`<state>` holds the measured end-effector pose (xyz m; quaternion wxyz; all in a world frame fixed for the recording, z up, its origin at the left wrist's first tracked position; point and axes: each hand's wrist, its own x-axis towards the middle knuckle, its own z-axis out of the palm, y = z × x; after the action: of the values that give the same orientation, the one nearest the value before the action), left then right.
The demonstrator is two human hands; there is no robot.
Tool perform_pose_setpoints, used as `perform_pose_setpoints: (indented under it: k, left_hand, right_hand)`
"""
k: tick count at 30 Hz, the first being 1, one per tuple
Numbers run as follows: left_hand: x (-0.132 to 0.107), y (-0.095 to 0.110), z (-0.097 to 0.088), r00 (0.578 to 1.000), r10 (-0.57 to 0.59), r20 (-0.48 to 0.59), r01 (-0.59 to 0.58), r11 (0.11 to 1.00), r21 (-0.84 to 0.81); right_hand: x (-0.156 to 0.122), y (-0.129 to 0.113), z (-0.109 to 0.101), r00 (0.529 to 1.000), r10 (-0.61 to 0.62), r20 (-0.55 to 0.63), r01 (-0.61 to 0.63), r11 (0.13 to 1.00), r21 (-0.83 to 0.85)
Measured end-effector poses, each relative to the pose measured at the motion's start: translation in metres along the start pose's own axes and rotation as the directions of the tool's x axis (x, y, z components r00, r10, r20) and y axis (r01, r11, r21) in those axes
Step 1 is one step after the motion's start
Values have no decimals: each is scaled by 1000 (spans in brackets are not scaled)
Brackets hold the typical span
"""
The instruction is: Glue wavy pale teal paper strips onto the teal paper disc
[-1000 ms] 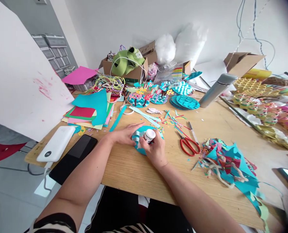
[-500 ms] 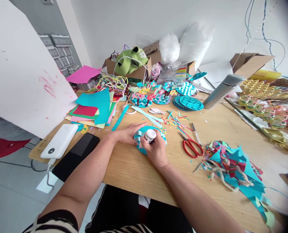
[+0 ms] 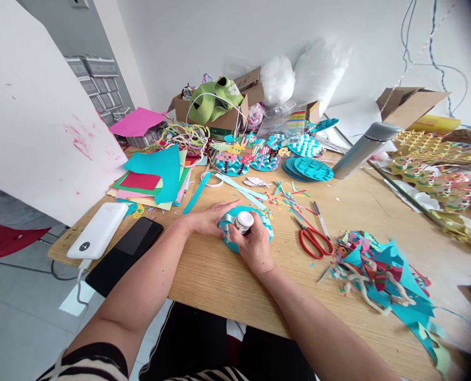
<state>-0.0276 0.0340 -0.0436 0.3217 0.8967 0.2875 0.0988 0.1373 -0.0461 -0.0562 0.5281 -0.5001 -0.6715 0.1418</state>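
R hand (image 3: 255, 246) is curled round a small white bottle (image 3: 244, 222), thumb on L side, fingers wrapped on R, bottle's round white end tipped up twd the viewer. Bottle sits btwn thumb & fingers, over the blue disc (image 3: 231, 245); its lower end is hidden, so can't tell if it touches. Disc lies flat on the table (image 3: 207, 275), partly under R hand, w/ pale wavy strips across it. L hand (image 3: 207, 219) is at disc's L edge, palm down, fingers stretched out & loosely apart, thumb bent in near the rim; nothing gripped that I can see. Just far of disc: pale strips (image 3: 241, 190), a teal strip (image 3: 196, 194) a bit L, paper fish (image 3: 256, 182) beyond. To R: red-handled scissors (image 3: 317, 242) w/ pen (image 3: 321, 219) right beside, then the scrap pile (image 3: 382, 270) further R. Far side: stacked blue discs (image 3: 307, 169), w/ a grey flask (image 3: 366, 151) standing R of them. To L: coloured paper (image 3: 152, 180), & nearer, phone (image 3: 126, 254) next to a white power bank (image 3: 97, 230).
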Motion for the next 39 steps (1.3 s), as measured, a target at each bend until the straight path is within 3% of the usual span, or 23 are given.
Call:
perform_pose_setpoints:
  k: [26, 36, 39]
  left_hand:
    - [-1, 3, -1, 1000, -13, 2, 13, 1000, -8]
    - [-3, 6, -4, 999, -39, 21, 40, 999, -30]
    - [-2, 7, -4, 998, -51, 26, 52, 998, -22]
  right_hand:
    - [3, -4, -2, 1000, 26, 0, -26, 1000, 1]
    - [7, -8, -11, 983, 157, -91, -140, 976, 166]
    - [15, -9, -19, 952, 268, -146, -214, 928, 304]
